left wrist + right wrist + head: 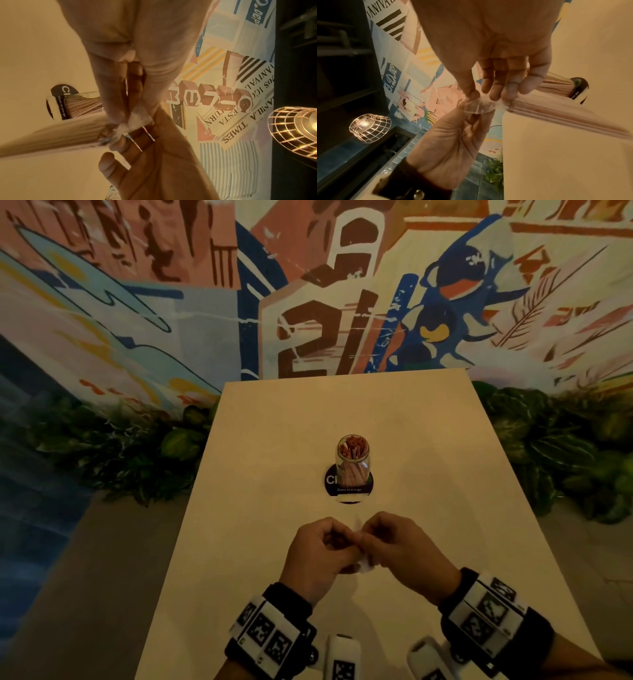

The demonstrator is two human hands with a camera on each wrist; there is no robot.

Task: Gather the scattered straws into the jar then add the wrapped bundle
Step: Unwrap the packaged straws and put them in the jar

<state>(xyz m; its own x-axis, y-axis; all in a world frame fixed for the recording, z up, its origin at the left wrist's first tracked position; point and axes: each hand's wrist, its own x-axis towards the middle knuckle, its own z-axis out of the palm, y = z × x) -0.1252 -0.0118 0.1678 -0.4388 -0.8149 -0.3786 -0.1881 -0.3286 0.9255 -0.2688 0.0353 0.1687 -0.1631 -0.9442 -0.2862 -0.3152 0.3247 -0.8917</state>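
Note:
A glass jar packed with reddish straws stands upright on a round black coaster at mid-table. Nearer to me, both hands meet over the table. My left hand and right hand both pinch the clear wrapper at one end of the wrapped bundle of straws. In the right wrist view my right hand pinches the wrapper from above and the other hand from below. The bundle points away towards the jar. In the head view the hands hide most of the bundle.
The pale table ends at a painted wall, with leafy plants on the floor along both sides. A lit wire-cage lamp hangs off to the side. White marker devices sit at the table's near edge.

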